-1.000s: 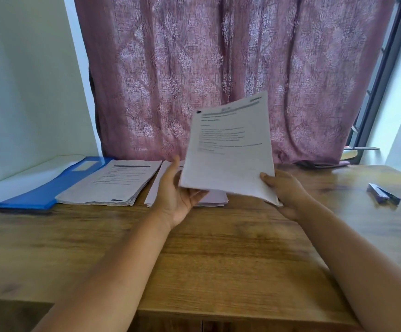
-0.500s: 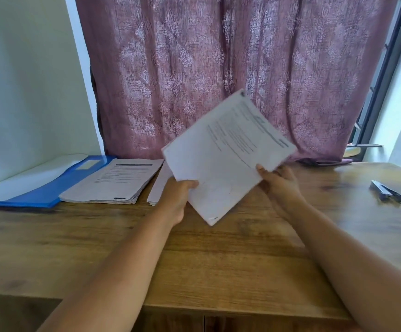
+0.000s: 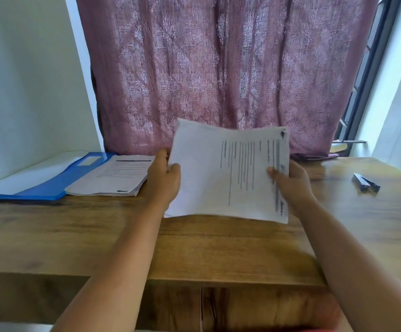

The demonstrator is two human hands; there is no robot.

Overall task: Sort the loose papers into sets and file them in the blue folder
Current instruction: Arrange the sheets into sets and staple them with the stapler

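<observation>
Both hands hold one set of papers (image 3: 228, 173) up above the wooden table (image 3: 194, 248), its printed lines turned sideways so they run toward the person. At the sheet's 9 o'clock edge the left hand (image 3: 164, 179) grips it, thumb curled over the front face and the other fingers hidden behind the paper. At 3 o'clock the right hand (image 3: 292, 185) pinches the other edge, thumb pressed on the printed face and the fingers tucked underneath, out of sight. How many sheets are in the set cannot be told; the print is blurred. Toward 10 o'clock from the held set a second stack of papers (image 3: 113, 177) lies flat on the table, its left edge resting on the open blue folder (image 3: 51, 185). Well apart at 3 o'clock a stapler (image 3: 365, 182) lies on the tabletop. Behind it all hangs a mauve patterned curtain (image 3: 218, 68)
</observation>
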